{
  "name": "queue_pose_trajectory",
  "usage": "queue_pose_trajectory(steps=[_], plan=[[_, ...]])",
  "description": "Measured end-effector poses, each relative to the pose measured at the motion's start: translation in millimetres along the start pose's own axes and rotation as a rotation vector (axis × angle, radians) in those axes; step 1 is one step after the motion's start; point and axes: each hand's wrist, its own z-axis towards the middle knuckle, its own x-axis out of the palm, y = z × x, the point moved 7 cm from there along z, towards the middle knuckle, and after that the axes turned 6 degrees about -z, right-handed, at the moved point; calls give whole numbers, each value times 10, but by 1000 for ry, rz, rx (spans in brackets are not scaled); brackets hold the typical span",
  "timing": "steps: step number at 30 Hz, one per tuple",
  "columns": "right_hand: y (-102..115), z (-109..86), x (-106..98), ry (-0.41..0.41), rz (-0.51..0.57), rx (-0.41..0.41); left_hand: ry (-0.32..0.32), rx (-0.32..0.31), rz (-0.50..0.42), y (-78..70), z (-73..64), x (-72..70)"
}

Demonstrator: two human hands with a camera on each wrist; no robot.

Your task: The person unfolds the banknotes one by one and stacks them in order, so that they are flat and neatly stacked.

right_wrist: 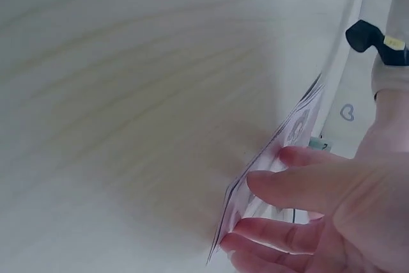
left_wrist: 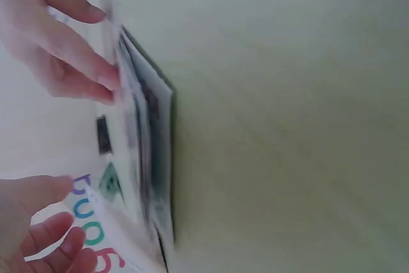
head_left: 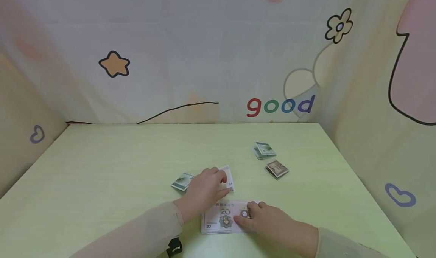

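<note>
bkdrop w/ star, flwr

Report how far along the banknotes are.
Looks done: the banknote stack, topped by a 20, sits under the right hand. In hand: the left hand touches a pale note behind it. Apparently remaining: the nearer green note, farther green note and brown note, all folded.

So there's a stack of paper notes nearly edge-on left of centre, sheets kinda fanned apart. The right hand has it at the upper left, fingertips right on the paper. The left hand is lower left, thumb spread from loosely bent fingers, with a pale note just beside it; can't tell if they touch. Colourful lettering shows sideways behind. Right side's all blurry pale surface.
</note>
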Motion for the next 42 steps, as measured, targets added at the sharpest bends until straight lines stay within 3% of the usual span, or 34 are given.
queue_pose_trajectory(steps=[11,17,21,27,35,42], plan=[[46,6,27,-33,-11,1,53,-17,146,-5,189,201],[57,15,14,-86,-93,-11,57,-51,126,15,216,215],[62,24,17,-90,-119,-10,30,-88,80,55,201,150],[55,25,28,-37,-70,7,-31,-165,-98,164,153,-101],[52,-11,36,73,59,60,-154,-261,-341,479,56,-424],[60,-10,85,127,137,113,-169,-414,-672,782,-142,-386]])
